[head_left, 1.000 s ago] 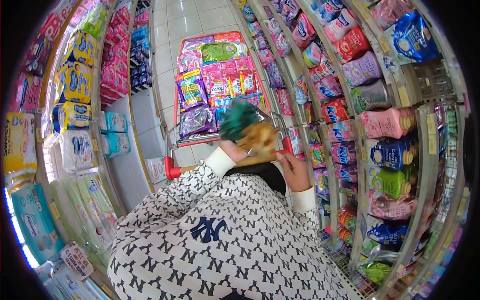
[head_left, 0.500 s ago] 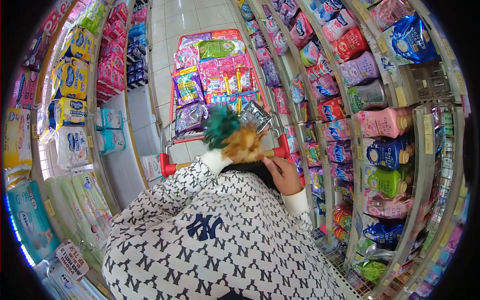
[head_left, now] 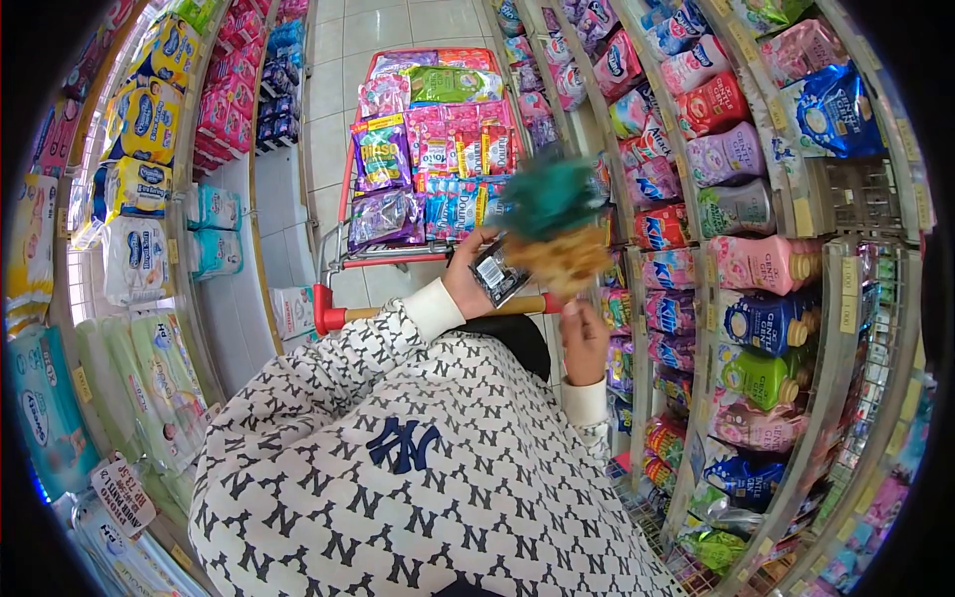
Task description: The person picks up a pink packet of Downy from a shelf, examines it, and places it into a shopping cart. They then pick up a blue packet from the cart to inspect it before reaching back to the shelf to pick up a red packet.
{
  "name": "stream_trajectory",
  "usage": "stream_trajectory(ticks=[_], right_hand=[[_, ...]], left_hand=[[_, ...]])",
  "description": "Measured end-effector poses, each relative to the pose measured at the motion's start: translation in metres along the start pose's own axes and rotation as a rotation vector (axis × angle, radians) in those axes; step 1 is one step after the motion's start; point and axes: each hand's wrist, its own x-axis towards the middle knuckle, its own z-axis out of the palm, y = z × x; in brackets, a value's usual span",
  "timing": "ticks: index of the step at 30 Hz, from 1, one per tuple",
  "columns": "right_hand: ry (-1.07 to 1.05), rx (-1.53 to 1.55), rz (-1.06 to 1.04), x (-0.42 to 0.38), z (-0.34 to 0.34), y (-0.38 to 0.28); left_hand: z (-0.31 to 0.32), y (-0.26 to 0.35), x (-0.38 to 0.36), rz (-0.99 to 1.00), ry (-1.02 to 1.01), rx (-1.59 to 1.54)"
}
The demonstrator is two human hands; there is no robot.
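My left hand point(head_left: 466, 281) grips a small black packet point(head_left: 500, 277) with a white barcode label, above the cart's push bar. Closed fingers of my right hand point(head_left: 585, 340) are at the lower end of a fluffy feather duster point(head_left: 557, 224), teal on top and golden brown below. The duster is blurred, its handle is hidden, and it covers part of the packet's right side. Ahead stands a red-rimmed shopping cart point(head_left: 345, 189) filled with packets, among them a purple and green Rinso pack point(head_left: 381, 154), a purple pack point(head_left: 388, 219) and blue Downy sachets point(head_left: 453, 209).
Right-hand shelves carry pouches and bottles, including a pink bottle point(head_left: 761, 264) and red Kili-like pack point(head_left: 662, 226). Diaper and pad packs point(head_left: 139, 261) line the left shelves. Tiled floor point(head_left: 363, 25) runs ahead between them. The cart's push bar point(head_left: 363, 313) crosses in front of me.
The feather duster has moved right and up, off the left hand. The left hand and black packet now show in front of the push bar. The right hand has shifted slightly right and down.
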Motion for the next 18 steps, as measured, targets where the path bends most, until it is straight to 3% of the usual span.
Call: stream_trajectory(ticks=[2,3,6,7,10,11,14,16,18], right_hand=[[-0.16,-0.291,0.02,-0.005,0.004,-0.01],[-0.237,-0.437,0.032,-0.006,0.005,-0.014],[0.025,-0.248,-0.084,0.003,0.006,0.02],[0.058,-0.143,-0.014,0.006,0.003,0.025],[0.107,0.16,0.21,0.016,0.004,0.015],[0.094,0.25,0.299,0.015,0.009,-0.001],[-0.008,0.391,0.425,0.013,0.029,-0.019],[0.002,0.309,0.351,0.015,0.038,-0.016],[0.025,0.355,0.313,0.018,0.041,-0.019]], left_hand=[[0.01,0.001,-0.003,-0.165,-0.153,-0.044],[0.007,0.002,-0.004,-0.104,-0.145,-0.048],[-0.001,0.006,-0.01,0.067,-0.118,-0.062],[0.015,0.008,-0.013,0.009,-0.141,-0.092],[0.011,0.007,-0.009,0.017,0.041,0.06],[0.026,-0.001,-0.005,0.029,-0.022,-0.003],[-0.003,-0.003,-0.001,-0.019,-0.02,0.288],[0.011,-0.005,-0.003,0.046,0.133,0.616],[-0.001,-0.007,0.006,0.343,0.065,1.166]])
